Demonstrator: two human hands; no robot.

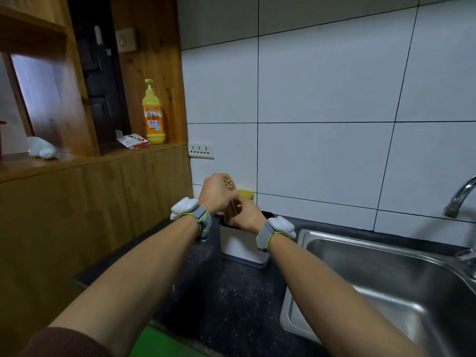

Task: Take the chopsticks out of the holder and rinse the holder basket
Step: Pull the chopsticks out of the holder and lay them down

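Facing a white tiled wall point(322, 86), we see a wooden cabinet point(90, 202) filling the left side and a steel sink point(386, 279) at the right, set into a dark speckled counter point(231, 292). A curved tap point(461, 194) reaches in from the far right edge. On the cabinet's shelf at far left stands a yellow and orange pump bottle point(153, 117), and a white socket strip point(201, 150) sits low on the wall just right of it.

At the far end of the counter, between cabinet and sink, stands the white holder point(243, 251) with a dark rim, upright and close to the wall. Our left hand point(217, 195) is clenched around a bundle of wooden chopsticks point(228, 182), whose ends show above the fist while their lower part reaches down toward the holder's mouth. Our right hand point(247, 217) is just beside it, at the holder's rim, fingers curled around the lower part of the same bundle. Both wrists wear grey straps carrying white devices. A yellow sponge point(246, 195) peeks out behind the hands.
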